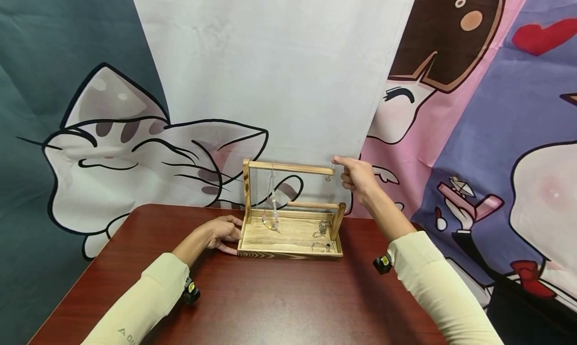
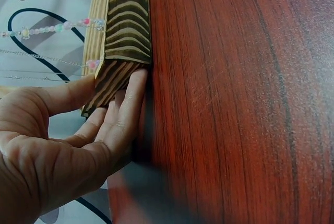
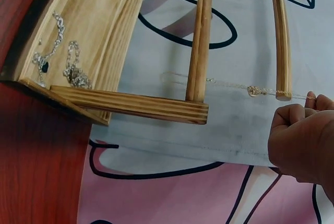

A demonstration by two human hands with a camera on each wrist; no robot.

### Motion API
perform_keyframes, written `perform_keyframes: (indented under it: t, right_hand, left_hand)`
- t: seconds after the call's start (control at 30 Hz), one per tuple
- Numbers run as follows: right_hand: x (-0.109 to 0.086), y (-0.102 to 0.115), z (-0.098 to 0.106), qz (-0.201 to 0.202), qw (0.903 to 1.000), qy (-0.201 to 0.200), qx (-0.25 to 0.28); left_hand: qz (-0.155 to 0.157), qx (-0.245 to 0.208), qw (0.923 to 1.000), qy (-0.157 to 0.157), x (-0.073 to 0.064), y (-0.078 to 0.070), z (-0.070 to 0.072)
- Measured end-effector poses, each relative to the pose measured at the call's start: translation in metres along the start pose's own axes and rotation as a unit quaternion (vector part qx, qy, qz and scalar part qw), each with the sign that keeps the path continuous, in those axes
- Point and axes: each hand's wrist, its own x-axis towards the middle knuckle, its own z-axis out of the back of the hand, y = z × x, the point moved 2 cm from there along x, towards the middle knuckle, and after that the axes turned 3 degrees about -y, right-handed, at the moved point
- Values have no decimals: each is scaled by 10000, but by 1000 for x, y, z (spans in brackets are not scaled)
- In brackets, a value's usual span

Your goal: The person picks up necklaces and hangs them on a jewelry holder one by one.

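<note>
A wooden jewelry stand (image 1: 288,255) with a shallow tray and two bars stands on the table. My left hand (image 1: 221,233) grips the tray's left end, thumb on the side wall and fingers lower down. Beyond the free right end of the upper bar (image 1: 293,168), my right hand (image 1: 358,175) pinches a fine chain necklace. In the right wrist view this necklace (image 3: 255,91) has a small gold-coloured cluster and runs past the bar's end. A pastel beaded necklace (image 1: 274,200) hangs from the upper bar, beside thin chains. Silver chains (image 3: 77,72) lie in the tray's right part.
Reddish-brown wooden table (image 1: 270,295) extends in front of the stand. A cloth printed with cartoon figures (image 1: 288,74) hangs close behind it. The lower bar (image 1: 311,205) is held by a right post (image 1: 338,222) below the right hand.
</note>
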Motion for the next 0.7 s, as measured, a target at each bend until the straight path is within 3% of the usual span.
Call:
perform_keyframes:
  t: [0.33,0.7]
  right_hand:
    - [-5,2,-9,82,9994,149,-298]
    - [-8,-3,-35,194,9988,233,-396]
  left_hand:
    - [-22,3,10000,2,0,0,-1]
    - [-36,-22,10000,15,1,1,0]
